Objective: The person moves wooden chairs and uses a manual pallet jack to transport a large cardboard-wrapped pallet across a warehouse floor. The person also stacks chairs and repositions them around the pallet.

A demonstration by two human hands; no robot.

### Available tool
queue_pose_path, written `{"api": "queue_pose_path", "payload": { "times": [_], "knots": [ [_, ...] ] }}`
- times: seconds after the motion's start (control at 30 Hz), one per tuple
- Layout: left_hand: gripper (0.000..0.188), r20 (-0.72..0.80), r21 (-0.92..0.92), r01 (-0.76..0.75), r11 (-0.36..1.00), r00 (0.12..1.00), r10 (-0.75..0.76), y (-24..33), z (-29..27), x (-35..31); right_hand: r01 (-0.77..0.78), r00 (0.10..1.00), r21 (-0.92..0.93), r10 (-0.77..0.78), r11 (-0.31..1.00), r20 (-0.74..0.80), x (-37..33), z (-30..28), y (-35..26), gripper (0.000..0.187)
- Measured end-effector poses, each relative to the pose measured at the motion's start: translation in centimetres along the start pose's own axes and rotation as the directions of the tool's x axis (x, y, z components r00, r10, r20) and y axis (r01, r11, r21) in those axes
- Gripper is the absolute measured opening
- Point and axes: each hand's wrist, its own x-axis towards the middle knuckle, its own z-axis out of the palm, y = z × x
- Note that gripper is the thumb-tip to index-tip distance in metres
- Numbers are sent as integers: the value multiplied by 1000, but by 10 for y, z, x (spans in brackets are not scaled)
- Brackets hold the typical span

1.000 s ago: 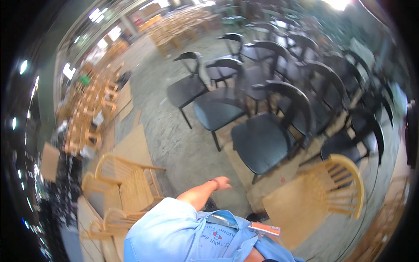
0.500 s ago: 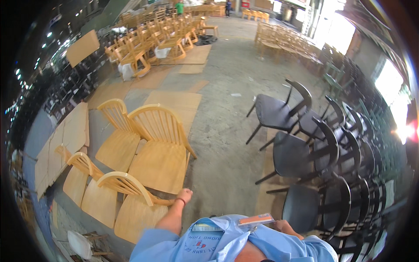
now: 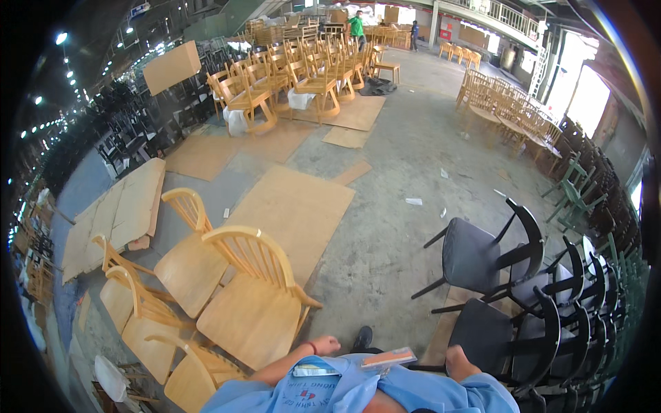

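Concrete floor point(image 3: 392, 255) spreads ahead. The left hand point(image 3: 326, 345), the nearer one, hangs just right of a pale spindle-back chair point(image 3: 248, 320), whose seat-to-back line runs away; the right hand point(image 3: 456, 356) is beside a black chair point(image 3: 478, 334). I cannot tell either grip's closure. A cardboard sheet point(image 3: 303, 203) lies beyond, then wooden chairs point(image 3: 315, 85) at the floor's far left.
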Motion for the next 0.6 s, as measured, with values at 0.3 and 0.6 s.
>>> {"api": "queue_pose_path", "payload": {
  "times": [0.3,0.6],
  "knots": [
    [38,-403,-205,144,968,889,-217,65,-200,134,460,578,589,-728,664,370,69,-71,-503,48],
    [35,-185,522,293,801,956,-228,-11,-349,222,869,461,-91,-730,486,504,195,-136,-676,65]
  ]
}}
